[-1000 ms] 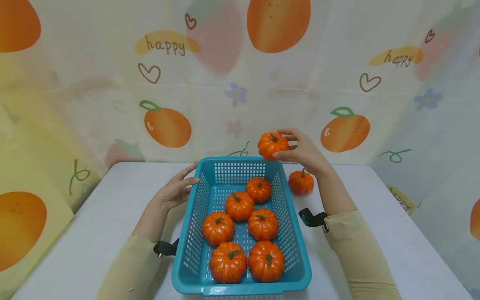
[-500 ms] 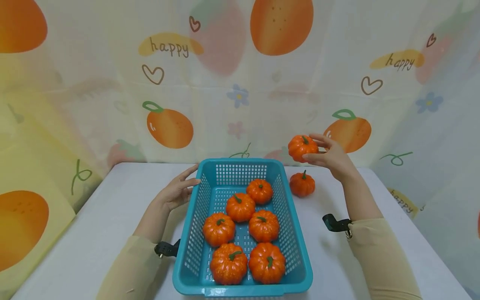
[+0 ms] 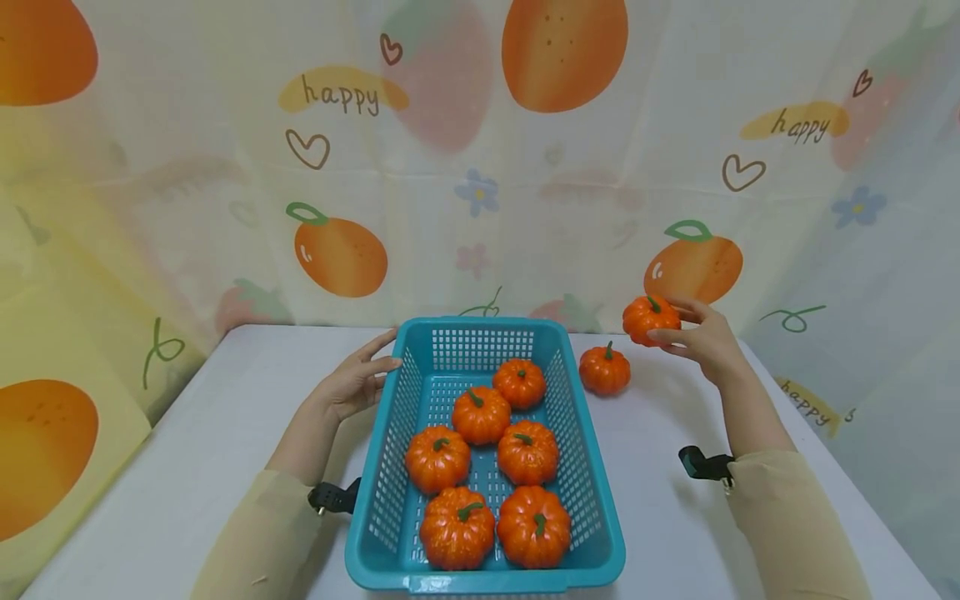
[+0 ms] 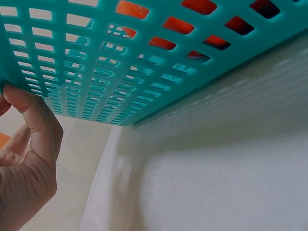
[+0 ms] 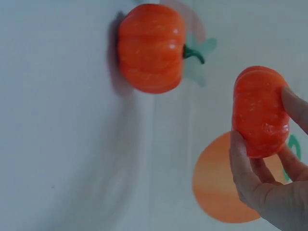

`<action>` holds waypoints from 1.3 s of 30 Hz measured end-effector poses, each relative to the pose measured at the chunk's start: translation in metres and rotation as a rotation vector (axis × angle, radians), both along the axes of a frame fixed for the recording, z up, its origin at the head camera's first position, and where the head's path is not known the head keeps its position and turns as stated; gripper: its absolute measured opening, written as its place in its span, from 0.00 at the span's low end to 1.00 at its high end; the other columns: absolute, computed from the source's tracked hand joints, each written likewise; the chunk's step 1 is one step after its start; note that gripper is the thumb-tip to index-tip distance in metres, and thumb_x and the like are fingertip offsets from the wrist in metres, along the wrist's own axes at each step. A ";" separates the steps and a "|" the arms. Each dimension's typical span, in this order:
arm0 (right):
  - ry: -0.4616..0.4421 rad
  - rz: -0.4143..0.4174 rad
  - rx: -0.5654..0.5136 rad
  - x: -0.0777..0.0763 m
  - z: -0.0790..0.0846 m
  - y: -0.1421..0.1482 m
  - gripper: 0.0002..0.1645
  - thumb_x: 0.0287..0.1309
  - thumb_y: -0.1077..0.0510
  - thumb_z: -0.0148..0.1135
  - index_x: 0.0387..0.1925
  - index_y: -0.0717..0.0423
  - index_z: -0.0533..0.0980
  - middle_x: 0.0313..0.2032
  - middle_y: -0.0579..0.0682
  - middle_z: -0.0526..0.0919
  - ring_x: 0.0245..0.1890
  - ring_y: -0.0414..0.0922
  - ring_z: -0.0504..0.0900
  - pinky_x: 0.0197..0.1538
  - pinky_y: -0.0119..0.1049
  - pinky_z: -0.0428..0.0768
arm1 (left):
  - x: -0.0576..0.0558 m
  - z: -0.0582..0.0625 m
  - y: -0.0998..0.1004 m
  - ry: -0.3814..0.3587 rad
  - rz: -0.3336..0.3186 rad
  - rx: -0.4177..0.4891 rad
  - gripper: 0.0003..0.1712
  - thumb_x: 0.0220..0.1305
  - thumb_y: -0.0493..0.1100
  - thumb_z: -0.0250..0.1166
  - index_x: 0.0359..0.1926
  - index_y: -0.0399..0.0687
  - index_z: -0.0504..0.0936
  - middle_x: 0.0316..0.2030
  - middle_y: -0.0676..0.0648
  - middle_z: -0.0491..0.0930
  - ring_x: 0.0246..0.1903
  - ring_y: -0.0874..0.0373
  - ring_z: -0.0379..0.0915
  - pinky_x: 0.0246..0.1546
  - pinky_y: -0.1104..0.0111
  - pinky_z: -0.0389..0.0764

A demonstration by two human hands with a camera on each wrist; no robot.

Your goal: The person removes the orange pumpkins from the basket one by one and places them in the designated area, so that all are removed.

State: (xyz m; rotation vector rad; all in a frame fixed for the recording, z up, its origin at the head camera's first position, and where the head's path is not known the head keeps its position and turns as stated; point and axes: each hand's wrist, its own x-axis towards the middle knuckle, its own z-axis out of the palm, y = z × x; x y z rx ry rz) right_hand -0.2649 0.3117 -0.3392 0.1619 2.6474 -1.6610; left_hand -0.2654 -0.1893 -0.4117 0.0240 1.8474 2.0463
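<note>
My right hand (image 3: 708, 337) holds a small orange pumpkin (image 3: 649, 320) with a green stem between thumb and fingers, raised above the table's back right. In the right wrist view, the thumb and fingers grip the held pumpkin (image 5: 260, 113) from either side. Another pumpkin (image 3: 604, 370) stands on the table, left of that hand and just outside the basket. At the left side of the teal basket (image 3: 378, 450), my left hand (image 3: 352, 385) rests its thumb and loosely extended fingers against the rim. Several pumpkins (image 3: 481, 414) lie inside the basket.
A white table (image 3: 225, 450) carries the basket. Behind it hangs a pale curtain (image 3: 420, 225) printed with fruit and the word "happy". Each wrist wears a black camera mount, one at the left (image 3: 335, 497) and one at the right (image 3: 705, 463).
The right hand has carried its pumpkin from above the basket's back right corner to the right, past the pumpkin on the table, and lower. The left hand stays at the basket's rim.
</note>
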 end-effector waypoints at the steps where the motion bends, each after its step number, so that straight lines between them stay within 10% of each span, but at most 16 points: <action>1: -0.012 -0.007 -0.003 0.000 -0.003 0.003 0.49 0.62 0.54 0.67 0.77 0.54 0.51 0.75 0.68 0.49 0.68 0.64 0.64 0.44 0.25 0.85 | 0.000 0.000 0.000 0.000 -0.001 0.000 0.43 0.70 0.45 0.62 0.78 0.64 0.49 0.49 0.55 0.79 0.42 0.59 0.85 0.42 0.67 0.88; 39: -0.184 -0.022 0.003 0.001 -0.072 0.036 0.50 0.63 0.56 0.65 0.77 0.57 0.48 0.75 0.71 0.46 0.72 0.64 0.57 0.63 0.45 0.76 | 0.000 0.000 0.000 0.000 -0.011 0.001 0.44 0.70 0.46 0.61 0.78 0.64 0.48 0.49 0.55 0.79 0.42 0.59 0.85 0.43 0.67 0.88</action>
